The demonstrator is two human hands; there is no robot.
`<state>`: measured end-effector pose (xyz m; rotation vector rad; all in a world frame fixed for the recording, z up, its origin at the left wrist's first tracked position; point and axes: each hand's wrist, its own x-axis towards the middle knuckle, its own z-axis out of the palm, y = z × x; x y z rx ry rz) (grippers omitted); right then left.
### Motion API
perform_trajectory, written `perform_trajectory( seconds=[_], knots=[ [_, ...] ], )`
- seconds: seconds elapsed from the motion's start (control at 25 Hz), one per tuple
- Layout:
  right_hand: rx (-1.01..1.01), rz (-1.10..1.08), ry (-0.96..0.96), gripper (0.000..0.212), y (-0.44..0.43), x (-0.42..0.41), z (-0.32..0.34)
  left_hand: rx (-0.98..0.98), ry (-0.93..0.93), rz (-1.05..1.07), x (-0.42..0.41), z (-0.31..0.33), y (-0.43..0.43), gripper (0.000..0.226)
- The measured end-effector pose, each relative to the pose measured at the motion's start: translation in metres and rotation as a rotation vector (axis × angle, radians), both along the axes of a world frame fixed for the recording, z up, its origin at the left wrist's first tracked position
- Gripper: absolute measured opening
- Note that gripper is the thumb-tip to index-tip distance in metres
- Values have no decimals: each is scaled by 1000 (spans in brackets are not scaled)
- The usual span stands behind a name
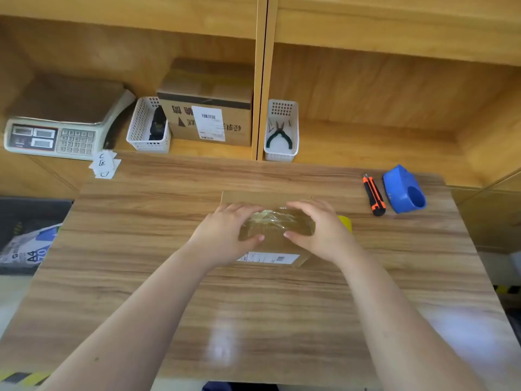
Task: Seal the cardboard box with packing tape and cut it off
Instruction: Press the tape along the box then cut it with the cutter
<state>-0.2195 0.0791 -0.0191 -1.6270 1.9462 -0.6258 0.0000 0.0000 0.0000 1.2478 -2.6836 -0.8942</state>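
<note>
A small cardboard box [277, 244] with a white label on its near side sits mid-table. Wrinkled clear packing tape [275, 220] shines across its top. My left hand [225, 232] rests on the box's left part, fingers spread over the top, thumb on the near edge. On the right part lies my right hand [318, 230], fingers and thumb pressing around the taped top. A yellow thing [345, 222], perhaps a tape roll, peeks out behind my right hand. An orange-black utility knife [374, 194] and a blue tape dispenser [403, 190] lie apart at the far right.
The wooden table [253, 306] fronts a shelf unit holding a scale [56, 128], two white baskets [146, 128] [282, 131], one with pliers, and a labelled carton [208, 111]. Paper slips [104, 165] lie at the far left. A dark bin [28, 235] stands beside the table's left edge.
</note>
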Motion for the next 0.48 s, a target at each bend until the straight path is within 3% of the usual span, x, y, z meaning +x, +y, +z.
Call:
perform_trajectory(
  seconds=[0.16, 0.32, 0.48],
  knots=[
    [-23, 27, 29, 61, -3, 4, -9, -25, -36, -1, -6, -7, -4, 59],
    [16, 53, 70, 64, -10, 1, -11, -264, -287, 29, -18, -34, 8, 60],
    [149, 153, 267, 78, -26, -7, -18, -275, -417, 111, -33, -61, 29, 73]
  ],
)
